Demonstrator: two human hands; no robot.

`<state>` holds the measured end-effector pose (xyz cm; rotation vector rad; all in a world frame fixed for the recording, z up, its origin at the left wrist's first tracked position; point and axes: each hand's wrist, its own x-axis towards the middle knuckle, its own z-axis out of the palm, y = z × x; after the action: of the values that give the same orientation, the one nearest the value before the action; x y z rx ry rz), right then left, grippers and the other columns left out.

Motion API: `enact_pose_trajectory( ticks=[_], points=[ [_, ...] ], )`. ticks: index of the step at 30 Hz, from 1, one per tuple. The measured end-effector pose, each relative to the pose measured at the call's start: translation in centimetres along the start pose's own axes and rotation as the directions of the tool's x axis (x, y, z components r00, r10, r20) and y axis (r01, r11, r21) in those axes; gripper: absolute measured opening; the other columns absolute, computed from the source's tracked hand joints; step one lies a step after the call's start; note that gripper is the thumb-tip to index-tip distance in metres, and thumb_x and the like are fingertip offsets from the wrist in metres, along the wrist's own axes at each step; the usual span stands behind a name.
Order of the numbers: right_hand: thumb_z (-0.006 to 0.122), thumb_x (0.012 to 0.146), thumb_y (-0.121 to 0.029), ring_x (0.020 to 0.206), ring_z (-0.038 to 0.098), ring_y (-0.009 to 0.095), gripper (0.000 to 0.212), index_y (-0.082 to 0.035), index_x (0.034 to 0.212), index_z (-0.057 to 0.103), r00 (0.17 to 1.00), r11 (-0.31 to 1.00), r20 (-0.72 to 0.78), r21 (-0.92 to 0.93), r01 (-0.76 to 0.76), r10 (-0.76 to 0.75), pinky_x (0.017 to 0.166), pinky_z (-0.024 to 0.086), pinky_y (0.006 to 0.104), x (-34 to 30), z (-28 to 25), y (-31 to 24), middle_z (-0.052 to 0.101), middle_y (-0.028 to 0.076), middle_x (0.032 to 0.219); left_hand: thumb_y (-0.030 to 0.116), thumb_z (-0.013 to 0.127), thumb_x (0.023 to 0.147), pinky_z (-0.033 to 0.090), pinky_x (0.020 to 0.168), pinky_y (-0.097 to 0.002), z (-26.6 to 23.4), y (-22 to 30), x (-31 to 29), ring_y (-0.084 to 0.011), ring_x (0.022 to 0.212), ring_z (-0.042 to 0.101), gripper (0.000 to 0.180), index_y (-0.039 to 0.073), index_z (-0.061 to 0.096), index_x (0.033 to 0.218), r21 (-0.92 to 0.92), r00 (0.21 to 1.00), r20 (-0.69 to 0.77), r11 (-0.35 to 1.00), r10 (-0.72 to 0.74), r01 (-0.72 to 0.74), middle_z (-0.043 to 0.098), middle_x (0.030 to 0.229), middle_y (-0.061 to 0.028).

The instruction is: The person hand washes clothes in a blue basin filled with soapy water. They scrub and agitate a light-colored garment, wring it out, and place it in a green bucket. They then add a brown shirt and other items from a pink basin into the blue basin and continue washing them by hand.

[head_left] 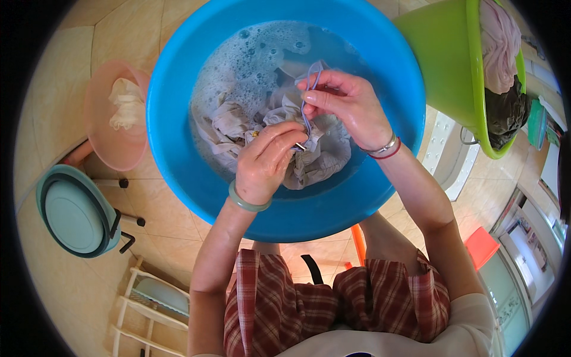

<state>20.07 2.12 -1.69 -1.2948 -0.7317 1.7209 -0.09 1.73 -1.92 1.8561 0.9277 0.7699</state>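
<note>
A large blue basin holds sudsy water and soaked pale grey garments. Above the wet cloth I have a thin lavender drawstring with a dark metallic tip. My left hand is closed, its fingertips pinching the cord close to that tip. My right hand pinches the same cord higher up, where it forms a loop above the thumb and index finger. Whether the cord is joined to the garments below is hidden by my fingers.
At the right leans a lime green bucket with a pink cloth and a dark cloth. To the left are a pink basin with a cream cloth, a teal folding basin and a pale rack.
</note>
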Motion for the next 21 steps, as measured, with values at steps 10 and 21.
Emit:
enact_pose_trajectory(
  ticks=[10,21],
  points=[
    [0.063,0.092,-0.008,0.082,0.066,0.017,0.022,0.004,0.11,0.062,0.978,0.979,-0.201,0.205,-0.01,0.052,0.077,0.056,0.0299,1.3,-1.5,0.0,0.066,0.009,0.089,-0.008,0.069,0.076,0.054,0.077,-0.0311,0.0,0.4,0.0,-0.0229,0.091,0.066,0.021,0.003,0.067,0.094,-0.183,0.985,-0.01,0.969,-0.171,0.166,0.065,0.102,-0.0092],
    [0.059,0.093,-0.007,0.088,0.063,0.018,0.009,-0.001,0.099,0.059,0.963,0.966,0.113,0.118,0.231,-0.244,0.079,0.051,0.0312,-3.2,-0.8,-1.9,0.062,0.011,0.1,0.011,0.065,0.093,0.051,0.07,-0.025,0.1,-0.5,-1.0,-0.0126,0.077,0.061,0.014,0.002,0.055,0.098,-0.79,0.682,0.065,0.38,-0.729,0.481,0.061,0.088,-0.0064]
  ],
)
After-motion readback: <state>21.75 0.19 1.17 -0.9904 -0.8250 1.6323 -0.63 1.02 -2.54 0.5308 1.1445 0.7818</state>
